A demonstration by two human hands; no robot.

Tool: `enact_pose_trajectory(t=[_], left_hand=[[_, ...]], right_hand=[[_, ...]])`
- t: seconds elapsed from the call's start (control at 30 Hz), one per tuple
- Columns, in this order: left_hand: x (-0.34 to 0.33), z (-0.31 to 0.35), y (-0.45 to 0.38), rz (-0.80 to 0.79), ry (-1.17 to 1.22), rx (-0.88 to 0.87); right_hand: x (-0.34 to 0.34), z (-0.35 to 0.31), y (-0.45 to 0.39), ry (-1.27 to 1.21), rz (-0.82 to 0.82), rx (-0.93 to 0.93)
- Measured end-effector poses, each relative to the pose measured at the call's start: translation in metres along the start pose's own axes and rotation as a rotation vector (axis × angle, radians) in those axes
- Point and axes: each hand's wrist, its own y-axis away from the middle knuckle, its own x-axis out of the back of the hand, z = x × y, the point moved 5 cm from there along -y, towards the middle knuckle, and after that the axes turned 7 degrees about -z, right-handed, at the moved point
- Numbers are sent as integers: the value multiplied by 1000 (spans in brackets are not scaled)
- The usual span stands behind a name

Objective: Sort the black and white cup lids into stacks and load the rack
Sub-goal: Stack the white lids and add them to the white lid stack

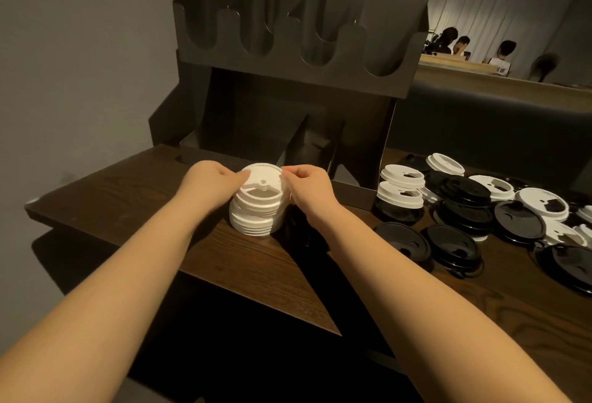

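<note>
Surface: dark wood table (243, 261) against a grey wall. Item one: stack of white lids (256, 207), centre of the table, just before the rack (288, 88). My left hand (208, 183) at its 9 o'clock and my right hand (307, 183) at its 3 o'clock pinch the top lid's rim between curled fingers. Rack compartments: contents not discernible in the gloom. At 3 o'clock, well apart: loose black and white lids (480, 210), overlapping in a heap.

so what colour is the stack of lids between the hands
White, seen clearly in the head view: the lid stack.
</note>
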Motion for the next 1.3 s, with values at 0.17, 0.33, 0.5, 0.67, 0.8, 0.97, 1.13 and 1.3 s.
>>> enact_pose_trajectory(t=[0.17,0.33,0.5,0.67,0.8,0.97,1.13,1.3], left_hand=[[-4,-11,-4,12,-14,88],[-9,-21,-11,-25,-95,145],[-13,-26,-12,-40,-94,105],[-13,-26,-8,60,-58,-10],[-11,-17,-3,136,-136,-198],[-22,-18,-4,-63,-390,-68],[-32,25,9,46,-519,-232],[-96,86,28,-74,-435,-384]], right_hand=[[-9,0,-4,252,-108,11],[-16,3,-6,456,-156,19],[-15,8,-11,631,-134,-52],[-13,2,-7,799,-123,-7],[-3,-4,7,821,-97,179],[-8,2,13,938,-269,147],[19,-15,22,770,-167,174],[74,-8,45,818,-159,85]])
